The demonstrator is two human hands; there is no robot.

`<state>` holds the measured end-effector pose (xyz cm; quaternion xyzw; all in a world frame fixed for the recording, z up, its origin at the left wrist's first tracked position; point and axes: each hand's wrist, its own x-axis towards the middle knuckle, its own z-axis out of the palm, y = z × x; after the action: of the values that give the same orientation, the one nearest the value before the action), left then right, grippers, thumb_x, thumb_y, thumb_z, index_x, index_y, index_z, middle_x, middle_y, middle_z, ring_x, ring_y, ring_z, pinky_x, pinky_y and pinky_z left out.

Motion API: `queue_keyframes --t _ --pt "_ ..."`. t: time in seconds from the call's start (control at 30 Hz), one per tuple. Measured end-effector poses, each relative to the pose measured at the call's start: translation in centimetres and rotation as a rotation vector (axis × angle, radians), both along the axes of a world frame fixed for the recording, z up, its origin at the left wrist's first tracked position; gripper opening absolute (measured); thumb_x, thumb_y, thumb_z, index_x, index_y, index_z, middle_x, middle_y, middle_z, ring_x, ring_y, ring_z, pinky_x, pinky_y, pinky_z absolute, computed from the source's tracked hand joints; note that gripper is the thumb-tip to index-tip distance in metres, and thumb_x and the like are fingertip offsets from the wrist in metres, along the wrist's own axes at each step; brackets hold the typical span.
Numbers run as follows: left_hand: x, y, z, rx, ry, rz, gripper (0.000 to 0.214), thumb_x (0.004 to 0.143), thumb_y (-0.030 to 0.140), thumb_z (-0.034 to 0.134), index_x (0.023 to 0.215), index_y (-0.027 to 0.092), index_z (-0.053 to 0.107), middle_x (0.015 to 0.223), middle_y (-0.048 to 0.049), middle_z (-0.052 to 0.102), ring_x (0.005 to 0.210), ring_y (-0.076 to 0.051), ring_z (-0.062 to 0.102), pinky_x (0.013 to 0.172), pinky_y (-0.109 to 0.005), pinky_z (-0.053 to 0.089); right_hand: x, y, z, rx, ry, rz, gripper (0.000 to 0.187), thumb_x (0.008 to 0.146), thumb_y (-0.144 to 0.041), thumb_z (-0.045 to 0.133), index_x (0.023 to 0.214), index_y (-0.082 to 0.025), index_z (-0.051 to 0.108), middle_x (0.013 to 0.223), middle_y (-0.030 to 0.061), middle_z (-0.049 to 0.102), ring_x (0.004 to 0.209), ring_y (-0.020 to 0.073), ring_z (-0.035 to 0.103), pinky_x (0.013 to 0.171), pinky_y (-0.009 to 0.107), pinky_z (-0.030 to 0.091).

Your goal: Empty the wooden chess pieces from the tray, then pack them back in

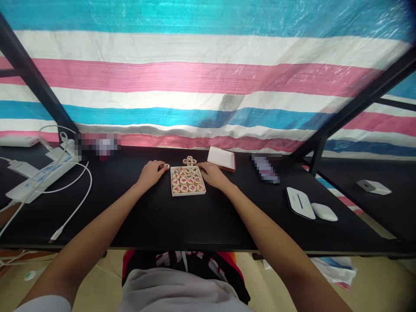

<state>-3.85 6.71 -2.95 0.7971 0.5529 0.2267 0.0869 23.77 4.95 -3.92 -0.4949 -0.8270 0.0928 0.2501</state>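
Note:
A shallow white box (pixel 188 194) stands on the black desk, filled with rows of round Chinese chess pieces (pixel 183 180) marked in red or black. Just left of its far corner, my left hand (pixel 151 174) pinches one chess piece (pixel 167 166) between thumb and fingertips. My right hand (pixel 212 175) lies at the box's far right corner, fingers stretched toward the left and partly hidden. Close to those fingertips, a small cluster of loose chess pieces (pixel 190 160) sits behind the box. I cannot tell whether the right fingers touch a piece.
Behind my right hand lies the box lid (pixel 221 158), its inside up. A phone (pixel 265 168), a white flat device (pixel 300 203) and a white mouse (pixel 324 212) are to the right. A power strip (pixel 42 173) with cables occupies the left. Striped sheeting (pixel 195 78) hangs behind the desk.

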Motion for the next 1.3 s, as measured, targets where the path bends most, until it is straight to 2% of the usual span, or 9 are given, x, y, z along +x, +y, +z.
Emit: queue_keyframes --t 0.3,0.67,0.87,0.97,1.13,1.2,1.3 --pt "-0.13 0.18 -0.18 0.008 -0.018 -0.057 0.024 0.088 0.032 0.049 0.107 0.022 0.061 0.091 -0.0045 0.065 0.087 -0.022 0.055 0.080 -0.034 0.043 -0.06 -0.06 0.07 0.000 -0.011 -0.007 0.031 0.087 -0.009 0.046 0.114 -0.014 0.061 0.105 0.0108 0.066 0.096 0.0202 0.059 0.088 0.033 0.044" --pt "-0.06 0.18 -0.28 0.007 -0.035 -0.085 0.022 0.087 0.032 0.049 0.104 0.022 0.060 0.091 -0.0045 0.064 0.087 -0.022 0.055 0.079 -0.034 0.044 -0.11 -0.15 0.21 0.003 -0.001 -0.009 0.032 0.086 -0.008 0.046 0.113 -0.016 0.061 0.106 0.0097 0.066 0.097 0.0195 0.059 0.089 0.033 0.044" --pt "0.03 0.15 -0.32 0.011 0.005 -0.082 0.030 0.087 0.030 0.050 0.114 0.020 0.058 0.098 -0.0063 0.065 0.092 -0.024 0.055 0.085 -0.038 0.043 -0.01 0.03 0.04 -0.003 -0.017 -0.009 0.031 0.087 -0.009 0.046 0.114 -0.014 0.060 0.105 0.0101 0.066 0.097 0.0196 0.059 0.089 0.032 0.044" --pt "0.08 -0.02 -0.16 -0.023 -0.054 -0.045 0.037 0.084 0.028 0.055 0.119 0.019 0.052 0.098 -0.0057 0.066 0.093 -0.024 0.056 0.083 -0.037 0.045 -0.03 -0.03 0.09 -0.005 -0.013 -0.007 0.031 0.087 -0.009 0.046 0.114 -0.014 0.060 0.106 0.0102 0.066 0.097 0.0198 0.059 0.089 0.033 0.044" --pt "0.09 -0.15 0.08 -0.027 -0.049 -0.048 0.017 0.084 0.027 0.052 0.095 0.019 0.062 0.092 -0.0058 0.067 0.089 -0.024 0.057 0.079 -0.037 0.047 -0.15 -0.21 0.24 -0.012 -0.002 -0.008 0.031 0.087 -0.009 0.046 0.113 -0.014 0.061 0.104 0.0108 0.066 0.096 0.0195 0.059 0.089 0.032 0.044" --pt "0.05 -0.11 0.01 -0.017 -0.006 -0.096 0.021 0.083 0.021 0.048 0.096 0.019 0.064 0.100 -0.0057 0.068 0.093 -0.024 0.056 0.084 -0.039 0.046 -0.13 -0.17 0.16 -0.013 -0.005 -0.012 0.030 0.087 -0.009 0.046 0.113 -0.014 0.060 0.105 0.0106 0.065 0.096 0.0193 0.059 0.089 0.032 0.043" --pt "0.00 -0.05 -0.26 -0.022 0.061 -0.173 0.038 0.083 0.015 0.043 0.116 0.021 0.061 0.120 -0.0039 0.063 0.104 -0.024 0.053 0.091 -0.040 0.043 -0.01 -0.01 -0.07 -0.009 -0.004 -0.011 0.031 0.087 -0.010 0.046 0.114 -0.015 0.060 0.105 0.0099 0.065 0.097 0.0191 0.058 0.089 0.032 0.043"
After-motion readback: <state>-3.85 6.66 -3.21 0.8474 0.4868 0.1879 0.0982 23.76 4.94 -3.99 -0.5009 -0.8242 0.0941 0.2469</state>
